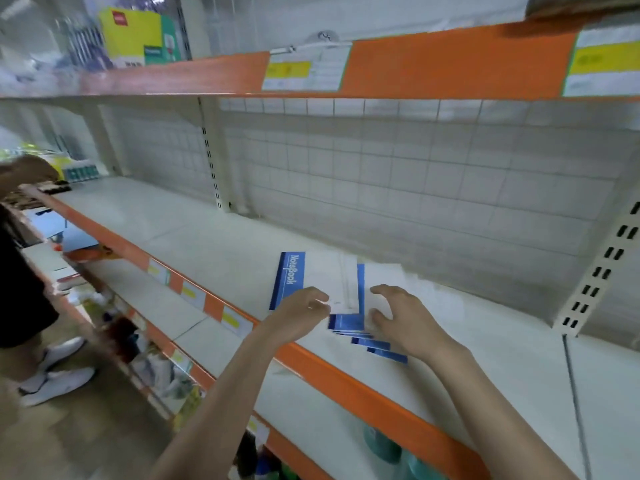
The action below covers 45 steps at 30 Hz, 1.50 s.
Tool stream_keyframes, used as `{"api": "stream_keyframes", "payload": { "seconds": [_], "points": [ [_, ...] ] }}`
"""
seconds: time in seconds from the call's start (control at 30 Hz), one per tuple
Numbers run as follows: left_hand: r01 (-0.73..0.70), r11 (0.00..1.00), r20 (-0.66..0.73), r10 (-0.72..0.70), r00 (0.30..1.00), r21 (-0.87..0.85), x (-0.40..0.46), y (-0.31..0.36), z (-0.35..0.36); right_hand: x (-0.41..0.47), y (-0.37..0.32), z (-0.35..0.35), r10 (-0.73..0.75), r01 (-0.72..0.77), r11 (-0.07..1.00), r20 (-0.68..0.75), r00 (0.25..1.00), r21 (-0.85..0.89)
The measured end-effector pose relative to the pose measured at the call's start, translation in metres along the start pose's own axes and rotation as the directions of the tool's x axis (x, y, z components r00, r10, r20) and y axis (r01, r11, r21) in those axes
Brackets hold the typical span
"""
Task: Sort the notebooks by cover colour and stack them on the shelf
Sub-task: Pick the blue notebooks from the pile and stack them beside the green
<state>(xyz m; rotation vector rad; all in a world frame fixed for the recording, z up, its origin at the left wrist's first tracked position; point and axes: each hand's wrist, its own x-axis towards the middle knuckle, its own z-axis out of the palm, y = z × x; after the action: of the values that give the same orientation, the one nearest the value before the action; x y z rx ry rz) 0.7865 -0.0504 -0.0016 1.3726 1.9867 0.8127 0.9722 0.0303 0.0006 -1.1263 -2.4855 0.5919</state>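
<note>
A blue-and-white notebook with "NoteBook" on its blue spine strip lies flat on the white shelf. To its right sits a slipped stack of several blue-and-white notebooks, fanned toward the orange front edge. My left hand holds the near edge of the top notebook, fingers curled onto it. On the fanned stack's right side, my right hand rests with thumb and fingers spread and bent around the covers.
The shelf has an orange front rail with price tags and a wire-grid back panel. An upper orange shelf hangs overhead. Another person stands at the far left. Lower shelves hold assorted goods.
</note>
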Motion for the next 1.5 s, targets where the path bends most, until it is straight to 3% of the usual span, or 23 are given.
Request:
{"api": "stream_keyframes", "payload": {
  "seconds": [0.37, 0.63, 0.7, 0.87, 1.03, 1.13, 1.27, 1.3, 1.33, 1.4, 1.43, 1.5],
  "points": [
    [-0.013, 0.997, -0.033, 0.015, 0.999, 0.081, 0.083, -0.041, -0.066, 0.097, -0.030, 0.039, 0.095, -0.095, 0.994, 0.012, 0.995, 0.046],
    [0.145, 0.929, -0.117, -0.112, 0.987, 0.340, 0.109, -0.057, -0.061, 0.102, -0.024, 0.058, 0.096, -0.096, 0.995, 0.021, 0.995, 0.003],
    [0.140, 0.931, -0.126, -0.103, 0.987, 0.338, 0.113, -0.056, -0.055, 0.100, -0.021, 0.059, 0.094, -0.094, 0.996, 0.009, 0.996, 0.004],
    [0.123, 0.987, -0.166, -0.104, 0.981, 0.106, 0.121, -0.058, -0.048, 0.097, -0.021, 0.060, 0.096, -0.096, 0.995, 0.001, 0.995, -0.004],
    [0.015, 0.993, -0.271, -0.047, 0.961, -0.119, 0.129, -0.058, -0.047, 0.097, -0.027, 0.060, 0.022, -0.022, 1.000, -0.008, 1.000, -0.012],
    [0.026, 0.873, -0.174, -0.126, 0.977, -0.488, 0.131, -0.053, -0.053, 0.096, -0.033, 0.065, -0.075, 0.079, 0.993, 0.043, 0.996, -0.085],
    [0.092, 0.744, -0.051, -0.167, 0.985, -0.662, 0.128, -0.039, -0.054, 0.099, -0.037, 0.069, -0.126, 0.126, 0.952, 0.019, 0.992, -0.280],
    [0.095, 0.752, -0.053, -0.171, 0.984, -0.652, 0.127, -0.038, -0.054, 0.099, -0.036, 0.068, -0.124, 0.119, 0.944, 0.003, 0.992, -0.308],
    [0.068, 0.838, -0.096, -0.142, 0.985, -0.542, 0.128, -0.040, -0.054, 0.099, -0.035, 0.067, -0.119, 0.110, 0.950, -0.012, 0.993, -0.293],
    [0.029, 0.994, -0.241, -0.054, 0.969, -0.105, 0.129, -0.050, -0.054, 0.097, -0.034, 0.063, -0.087, 0.082, 0.983, -0.024, 0.996, -0.166],
    [0.056, 0.994, -0.288, -0.028, 0.957, 0.090, 0.129, -0.055, -0.054, 0.096, -0.034, 0.061, -0.069, 0.067, 0.995, -0.019, 0.997, -0.072],
    [0.097, 0.959, -0.268, -0.023, 0.963, 0.267, 0.128, -0.060, -0.049, 0.094, -0.033, 0.058, -0.058, 0.058, 0.996, 0.000, 0.998, 0.066]
  ]
}}
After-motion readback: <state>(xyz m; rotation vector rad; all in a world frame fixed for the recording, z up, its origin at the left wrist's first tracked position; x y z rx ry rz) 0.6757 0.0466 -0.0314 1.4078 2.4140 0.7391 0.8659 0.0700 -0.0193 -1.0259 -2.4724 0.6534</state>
